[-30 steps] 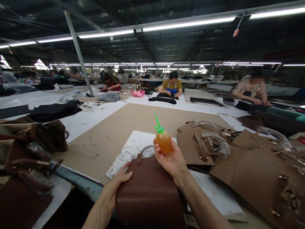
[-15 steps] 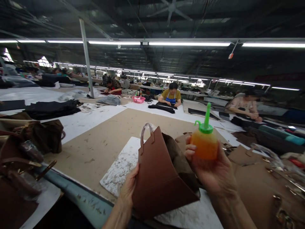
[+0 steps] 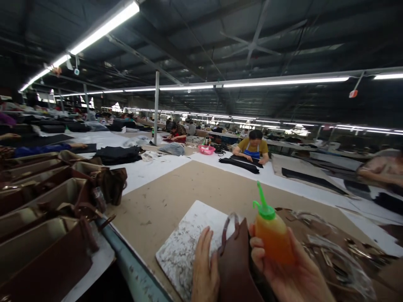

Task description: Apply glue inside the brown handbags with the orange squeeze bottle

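A brown leather handbag [image 3: 236,266] stands at the bottom middle, its lower part cut off by the frame's edge. Beside its left face is my left hand [image 3: 205,268], fingers stretched out and pointing up; whether it touches the leather I cannot tell. My right hand [image 3: 292,268] is wrapped round a squeeze bottle [image 3: 273,239] of orange liquid with a green cap and upright spout, held up to the right of the bag. Beneath the left hand lies a white board [image 3: 179,247] covered in dark smears.
Several brown handbags [image 3: 47,256] line the left side. More brown bag pieces with metal fittings [image 3: 340,256] lie at right. Beige board [image 3: 163,188] covers the table. A co-worker [image 3: 252,147] bends over black pieces across it, near a pink basket [image 3: 206,149].
The view has swung left, bringing more of the handbag row into sight. My left hand has loosened from the bag's side and its fingers are extended. The bag sits lower in view.
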Demonstrator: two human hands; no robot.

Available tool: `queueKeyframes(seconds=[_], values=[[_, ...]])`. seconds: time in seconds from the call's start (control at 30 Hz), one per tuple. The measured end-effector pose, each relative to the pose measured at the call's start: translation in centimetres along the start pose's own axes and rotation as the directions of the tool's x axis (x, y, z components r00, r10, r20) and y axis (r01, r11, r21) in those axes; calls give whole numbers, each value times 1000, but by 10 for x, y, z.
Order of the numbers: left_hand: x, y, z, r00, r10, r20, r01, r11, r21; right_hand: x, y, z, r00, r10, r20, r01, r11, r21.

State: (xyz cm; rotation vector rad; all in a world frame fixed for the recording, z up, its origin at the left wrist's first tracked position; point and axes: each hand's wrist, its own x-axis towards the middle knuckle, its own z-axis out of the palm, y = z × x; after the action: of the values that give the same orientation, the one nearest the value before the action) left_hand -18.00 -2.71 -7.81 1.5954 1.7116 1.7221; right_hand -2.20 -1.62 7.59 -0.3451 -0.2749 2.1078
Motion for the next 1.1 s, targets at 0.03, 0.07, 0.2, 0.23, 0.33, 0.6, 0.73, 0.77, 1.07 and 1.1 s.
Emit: queueKeyframes(seconds=[0.03,0.07,0.2,0.23,0.33,0.6,0.73,0.77,1.07,1.1], values=[[3,10,-9,986,157,51,-158,987,8,2,0,0,1000,23,-18,-23,1000,13],[7,23,-19,942,311,127,-313,950,-4,3,-1,0,999,37,-32,-36,999,29],[37,89,-54,624,557,548,-588,797,-141,5,-9,-6,998,37,-54,-33,997,67],[46,102,-59,588,532,610,-587,799,-131,5,-12,-9,997,33,-64,-28,997,77],[67,125,-68,457,520,721,-704,708,-64,2,-19,-15,993,29,-114,-16,993,118],[103,133,-96,204,429,880,-942,331,57,0,-20,-3,994,-99,-46,96,993,-65],[96,133,-105,241,411,879,-936,338,98,13,-21,14,990,-141,2,139,975,-172],[91,133,-105,260,419,870,-931,348,110,16,-20,18,991,-133,12,133,975,-180],[77,117,-92,785,208,584,-423,868,260,22,-7,27,977,-120,-178,109,992,-70],[81,116,-90,809,165,565,-387,873,298,22,-7,26,974,-134,-184,122,990,-72]])
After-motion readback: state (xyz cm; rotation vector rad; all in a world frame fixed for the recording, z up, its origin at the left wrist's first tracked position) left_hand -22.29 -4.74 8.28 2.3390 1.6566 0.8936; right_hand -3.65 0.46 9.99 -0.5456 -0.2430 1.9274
